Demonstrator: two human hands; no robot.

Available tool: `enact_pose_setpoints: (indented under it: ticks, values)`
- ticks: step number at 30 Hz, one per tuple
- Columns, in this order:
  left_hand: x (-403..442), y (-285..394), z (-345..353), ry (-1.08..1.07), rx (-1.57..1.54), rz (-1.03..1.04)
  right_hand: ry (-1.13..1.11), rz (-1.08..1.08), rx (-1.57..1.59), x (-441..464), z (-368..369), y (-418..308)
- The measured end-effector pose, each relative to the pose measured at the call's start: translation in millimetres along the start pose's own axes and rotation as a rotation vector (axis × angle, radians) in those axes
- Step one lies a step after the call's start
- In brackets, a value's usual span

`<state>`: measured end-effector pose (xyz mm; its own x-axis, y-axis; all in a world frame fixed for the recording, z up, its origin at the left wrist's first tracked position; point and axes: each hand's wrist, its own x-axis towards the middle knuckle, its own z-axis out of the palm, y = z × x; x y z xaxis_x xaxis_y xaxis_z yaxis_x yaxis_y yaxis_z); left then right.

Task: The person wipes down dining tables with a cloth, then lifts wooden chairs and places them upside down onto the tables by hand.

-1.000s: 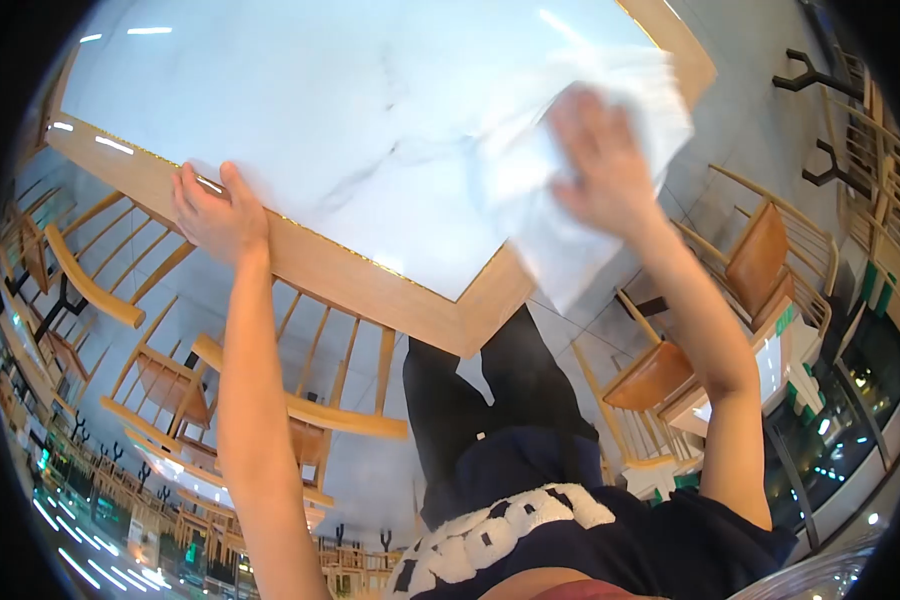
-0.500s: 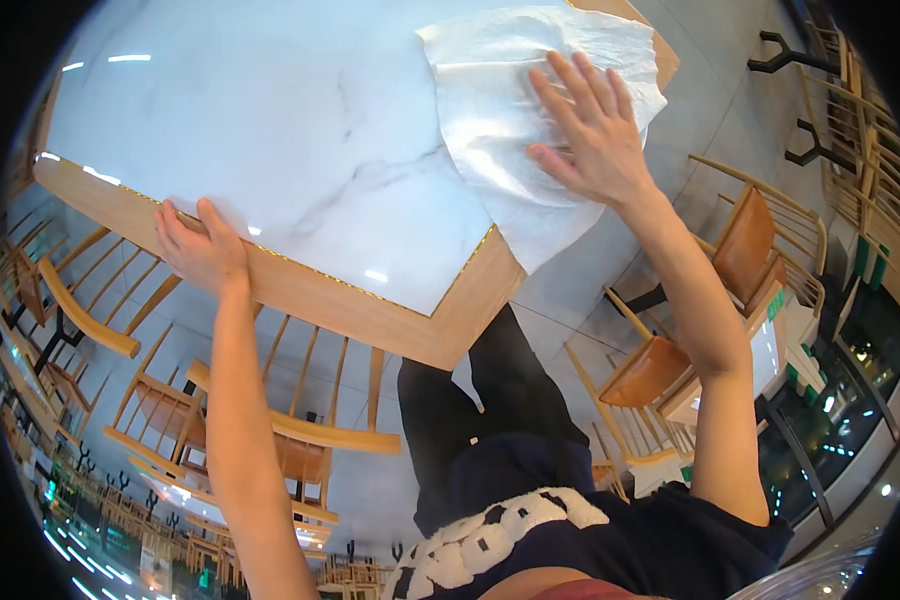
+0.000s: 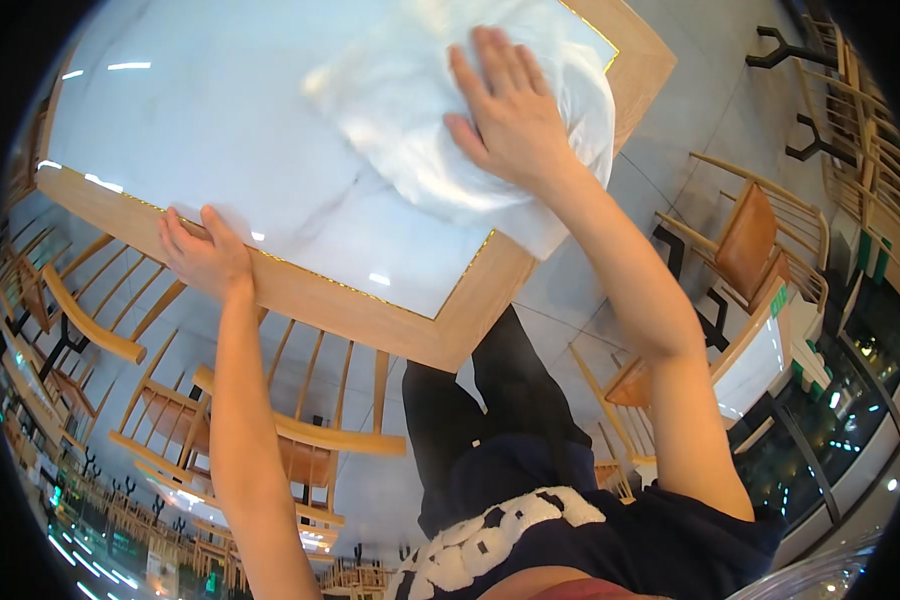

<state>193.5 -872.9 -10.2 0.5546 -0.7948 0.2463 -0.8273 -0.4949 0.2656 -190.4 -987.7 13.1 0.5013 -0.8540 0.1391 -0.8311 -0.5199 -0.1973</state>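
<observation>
Cloth, thin and white (image 3: 395,135), has slid inward under the open-fingered right hand (image 3: 520,127), wiping fresh wood-rimmed marbled white tabletop (image 3: 220,130); left hand (image 3: 208,258) rests unclenched.

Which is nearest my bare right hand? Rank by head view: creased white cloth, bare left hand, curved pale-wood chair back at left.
1. Creased white cloth: directly under your right hand.
2. Bare left hand: at the wooden table edge.
3. Curved pale-wood chair back: far left, beyond that hand.

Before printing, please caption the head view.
Right hand spread on rumpled white cloth; left hand on light wooden rim of white marbled tabletop.
</observation>
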Motion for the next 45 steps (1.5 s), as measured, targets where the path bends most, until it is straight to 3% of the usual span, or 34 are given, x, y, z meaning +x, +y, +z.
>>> enact_pose_setpoints:
  ticks: [2,7,10,18,21,22,24,28,30,32,38,41,45]
  values:
    - [1,-1,-1,-0.002,0.013,-0.008,-0.095,-0.222,0.062,-3,-9,9]
    - [1,-1,-1,0.002,0.019,-0.012,0.216,0.109,-0.003,-1,-5,-2]
    - [1,-3,1,0.01,0.022,-0.002,0.172,0.294,-0.008,4,18,-28]
    - [-1,0,-2,-0.007,0.033,-0.016,-0.029,-0.256,0.156,-7,-9,-17]
    - [1,4,-5,-0.025,0.071,-0.019,0.136,-0.233,0.103,-15,-23,-6]
    - [0,5,-6,-0.032,0.087,-0.024,0.205,-0.098,0.208,-14,-22,-1]
    - [1,6,-7,0.014,0.018,0.033,0.339,0.18,0.404,-10,-21,14]
    - [-13,26,-8,0.082,-0.263,0.386,0.108,0.01,0.121,-11,-18,33]
    - [-33,85,-17,-0.072,-0.451,0.588,0.055,-0.03,0.099,-21,-17,28]
    - [-52,148,-38,-0.359,-0.301,0.797,0.052,0.03,0.076,-28,-14,36]
    - [-104,185,-29,-0.488,-0.133,0.656,0.128,0.441,-0.287,-42,-30,40]
    - [-132,185,-48,-0.544,-0.148,0.543,0.111,0.201,-0.137,-49,-28,-7]
    - [-146,175,-62,-0.536,-0.196,0.526,0.123,0.348,0.075,-39,5,-48]
